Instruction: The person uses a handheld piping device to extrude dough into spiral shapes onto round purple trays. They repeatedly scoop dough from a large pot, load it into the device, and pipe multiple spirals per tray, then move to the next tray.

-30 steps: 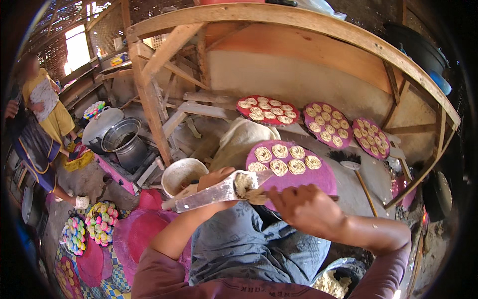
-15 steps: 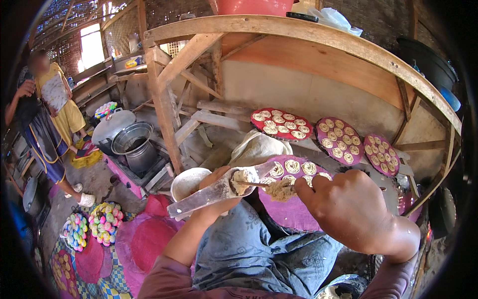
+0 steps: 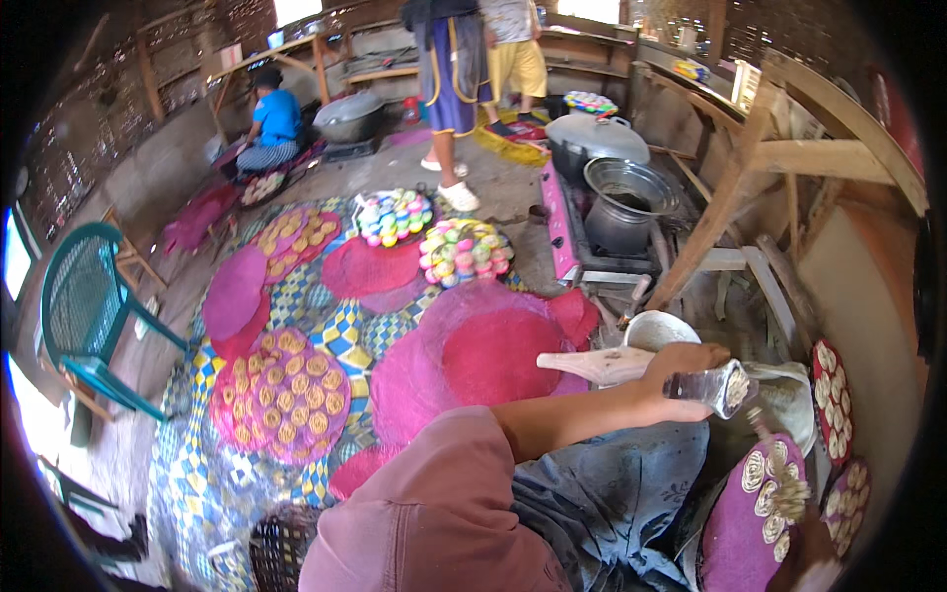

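Observation:
My left hand (image 3: 681, 380) is closed round a tube-shaped dough tool (image 3: 708, 389), with a tapered wooden end (image 3: 592, 365) on its other side. Pale dough shows in the tube's open mouth. At the lower right, my right hand (image 3: 815, 560) is blurred and partly lost in the dark rim. It grips a wooden stick (image 3: 758, 422) whose middle carries a shaggy, blurred lump of dough (image 3: 787, 491). The stick is out of the tube. Below them lies a round purple cloth-covered tray (image 3: 728, 528) with several coiled dough rosettes. A whitish bucket (image 3: 663, 330) stands behind my left hand.
More trays of rosettes (image 3: 834, 395) line the right side. Ahead are a stove (image 3: 560, 227) and a metal pot (image 3: 621, 222). Pink cloth rounds (image 3: 498, 350) and colourful piled trays (image 3: 466, 252) cover a patterned mat. A green chair (image 3: 84, 286) stands left. Two people stand; another sits (image 3: 276, 118).
My view has swung left, showing more of the room. The stick has come out of the tube's mouth, and my right hand now appears low at the right edge.

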Motion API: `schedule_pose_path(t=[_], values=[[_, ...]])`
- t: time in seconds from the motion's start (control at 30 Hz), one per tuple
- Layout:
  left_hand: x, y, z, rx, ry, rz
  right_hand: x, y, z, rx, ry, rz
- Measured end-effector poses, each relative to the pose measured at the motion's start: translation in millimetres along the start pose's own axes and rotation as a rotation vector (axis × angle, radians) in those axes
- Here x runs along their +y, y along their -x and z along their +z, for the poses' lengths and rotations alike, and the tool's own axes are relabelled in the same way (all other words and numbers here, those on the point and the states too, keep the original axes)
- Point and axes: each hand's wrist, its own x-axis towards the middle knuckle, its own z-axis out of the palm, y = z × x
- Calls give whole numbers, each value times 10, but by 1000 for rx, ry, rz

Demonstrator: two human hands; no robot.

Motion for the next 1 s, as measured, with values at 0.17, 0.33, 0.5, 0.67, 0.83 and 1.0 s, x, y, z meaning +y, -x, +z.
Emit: schedule_pose_path(t=[0.17, 0.33, 0.5, 0.67, 0.83, 1.0], values=[[450, -264, 54, -218, -80, -219, 13, -296, 856, 471, -1542, 653], [331, -431, 99, -176, -351, -343, -451, -192, 1501, 326, -922, 364], [305, -395, -61, -53, -386, -291, -335, 117, 1195, 220, -1370, 521], [600, -432, 166, -118, -314, -250, -248, 61, 1153, 212, -1102, 539], [503, -460, 398, -238, -328, -309, -337, 364, 1285, 171, -1278, 602], [409, -403, 568, -304, -275, -285, -50, 1089, 1041, 7, -1568, 957]])
